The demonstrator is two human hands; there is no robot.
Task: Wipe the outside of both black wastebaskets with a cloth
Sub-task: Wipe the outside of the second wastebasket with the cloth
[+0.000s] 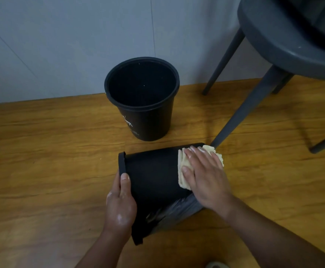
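Pressing hand: the right hand (pixel 206 176) lies flat with its fingers straight and spread, pushing the cloth (pixel 182 171) against the side of the tipped wastebasket (pixel 153 171), near its base.
Cloth: pale yellow and folded, with its edges showing past the fingers.
Holding hand: the left hand (pixel 120 206) grips the rim of the same wastebasket, thumb over the lip; the skin glistens as if wet.
Tipped wastebasket: black, on its side, with the rim to the left and the base to the right; pale streaks mark its lower side.
Upright wastebasket (pixel 148 120): black, standing apart beyond it, near the wall (pixel 61 45).
Writing: a white print (pixel 128 122) on the upright wastebasket is too small to read.
Chair (pixel 285 41): dark grey, with one leg near the cloth.
Floor (pixel 41 151): brown wood grain.
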